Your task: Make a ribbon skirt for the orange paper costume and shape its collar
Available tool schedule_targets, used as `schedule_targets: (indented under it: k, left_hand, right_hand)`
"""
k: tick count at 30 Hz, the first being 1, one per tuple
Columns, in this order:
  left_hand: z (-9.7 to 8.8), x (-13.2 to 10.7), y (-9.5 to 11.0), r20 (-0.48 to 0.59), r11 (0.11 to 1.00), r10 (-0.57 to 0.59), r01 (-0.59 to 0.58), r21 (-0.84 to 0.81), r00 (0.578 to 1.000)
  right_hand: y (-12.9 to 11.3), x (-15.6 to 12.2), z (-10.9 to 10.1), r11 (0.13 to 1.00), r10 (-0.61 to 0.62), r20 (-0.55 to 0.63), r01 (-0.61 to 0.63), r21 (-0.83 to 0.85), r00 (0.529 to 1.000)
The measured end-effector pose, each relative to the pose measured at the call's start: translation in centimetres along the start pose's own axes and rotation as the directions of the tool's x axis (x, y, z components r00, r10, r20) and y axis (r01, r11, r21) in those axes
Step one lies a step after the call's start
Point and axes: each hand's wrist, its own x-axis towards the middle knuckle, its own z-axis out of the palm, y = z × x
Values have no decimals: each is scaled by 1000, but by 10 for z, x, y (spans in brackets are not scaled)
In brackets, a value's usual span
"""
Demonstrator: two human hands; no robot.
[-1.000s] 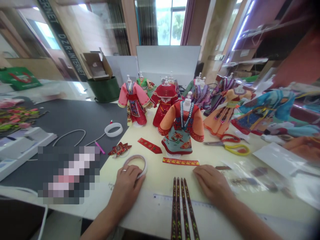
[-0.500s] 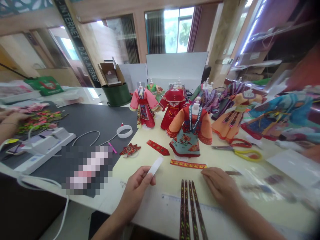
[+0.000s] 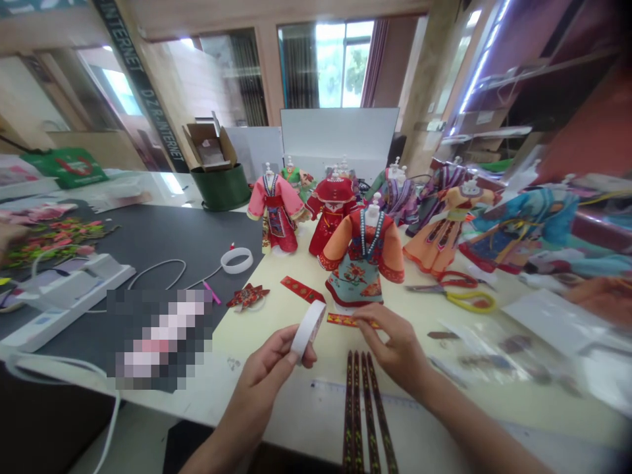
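Observation:
My left hand (image 3: pixel 276 362) is closed around a roll of white tape (image 3: pixel 310 329), which is tilted so that its inner ring shows. My right hand (image 3: pixel 395 339) is closed in a pinch over a red and yellow patterned ribbon strip (image 3: pixel 340 320); whether the fingertips grip the strip or something small is hidden. Just beyond lies a red strip with a pointed end (image 3: pixel 301 288). Several dark patterned ribbons (image 3: pixel 356 408) run side by side toward me, across a clear ruler (image 3: pixel 323 385). Behind the strips stands a small orange and light-blue robe (image 3: pixel 356 276) on a white dress form.
More small dressed forms, such as a pink robe (image 3: pixel 277 210), stand behind. Scissors with red and yellow handles (image 3: pixel 469 301) lie to the right. A red folded-fabric flower (image 3: pixel 248 297), a second tape roll (image 3: pixel 237 261) and a power strip (image 3: pixel 69 303) are on the left, near another person's hand.
My right hand has moved left along the ribbon strip and its fingers have come together. The tape roll in my left hand has turned, showing its ring. The view has shifted slightly right.

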Motion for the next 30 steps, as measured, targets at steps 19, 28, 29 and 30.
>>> schedule_targets:
  k: [19,28,29,30]
  left_hand:
    - [10,-6,6,96,977,-80,59,205,992]
    - [19,-8,1,170,991,-133,127,48,976]
    - [19,-8,0,183,989,-144,144,16,973]
    - [20,-8,0,198,987,-152,159,-20,968]
  right_hand:
    - [-11,-6,1,887,198,315,-306,347,928]
    - [-8,-13,19,586,287,527,-582,563,800]
    - [-7,-14,19,560,288,532,-591,581,796]
    - [-6,-16,18,536,287,535,-596,598,794]
